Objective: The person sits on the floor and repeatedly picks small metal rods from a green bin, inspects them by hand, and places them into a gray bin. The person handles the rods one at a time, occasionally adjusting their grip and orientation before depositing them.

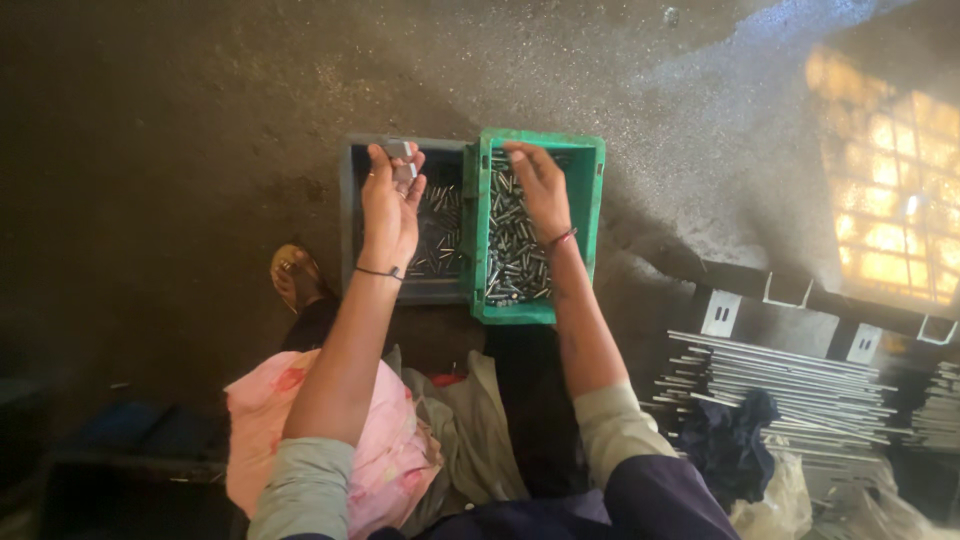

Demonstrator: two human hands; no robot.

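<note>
One metal block (400,152) pinched in left grip (388,200).

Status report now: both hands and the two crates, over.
Left hand holds small grey metal block over dark grey plastic crate. Right hand reaches into green plastic crate of small metal pins. Nothing blocking.

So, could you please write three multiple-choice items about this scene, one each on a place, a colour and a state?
1. Where does the right hand reach?
A. into the green crate
B. onto the metal rods
C. onto the pink cloth

2. What colour is the crate under the left hand?
A. red
B. dark grey
C. yellow

3. What is the left hand doing?
A. lying flat and empty
B. pinching a small metal part
C. gripping a rod

Answers: 1 A, its fingers are down among the metal pieces there; 2 B, the dark grey crate sits beside the green one; 3 B, the part is held at the fingertips.
</note>
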